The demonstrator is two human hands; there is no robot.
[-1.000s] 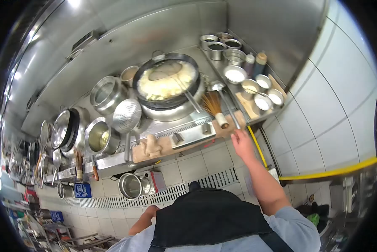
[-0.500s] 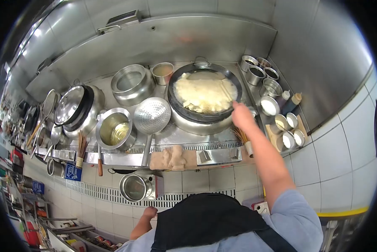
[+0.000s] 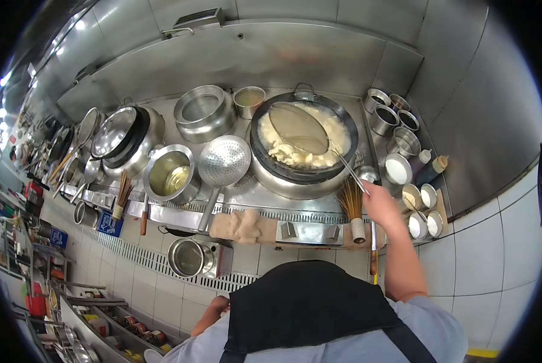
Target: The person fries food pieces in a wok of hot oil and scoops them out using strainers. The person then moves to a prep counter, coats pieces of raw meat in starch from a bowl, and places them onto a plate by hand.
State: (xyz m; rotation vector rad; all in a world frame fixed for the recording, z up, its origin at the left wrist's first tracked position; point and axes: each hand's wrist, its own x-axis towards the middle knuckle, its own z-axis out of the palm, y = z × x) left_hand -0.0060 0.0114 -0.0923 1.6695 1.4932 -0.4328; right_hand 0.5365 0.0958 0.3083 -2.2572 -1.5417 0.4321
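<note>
The right hand (image 3: 381, 206) is closed around the end of the long metal handle of a wire-mesh skimmer (image 3: 298, 128), with the fingers wrapped on it and the back of the hand turned partly up. From the hand the handle slopes up and to the left to the skimmer's round mesh head, which is over the wok (image 3: 350, 130) and covers part of the pale, lumpy food (image 3: 289, 155) in it. Whether the mesh touches the food cannot be told.

The left hand (image 3: 220, 302) is low beside the black apron (image 3: 307, 305), well apart from the stove. It is small in view and partly cut off from sight by the body, so how far its fingers are open, and whether it holds anything, cannot be told.

Just beside the right hand, a bamboo brush (image 3: 356, 228) stands with its bristles towards the wok and its bound end at the front edge of the stove. A ladle (image 3: 368, 174) lies under and beside the right hand, its bowl near the wok's right side. To the left of the wok are a perforated strainer (image 3: 224, 161), a pot (image 3: 170, 174) with yellowish liquid and a folded cloth (image 3: 236, 226) on the front ledge. Small metal containers (image 3: 398, 169) and two squeeze bottles (image 3: 432, 169) stand to the right.
</note>
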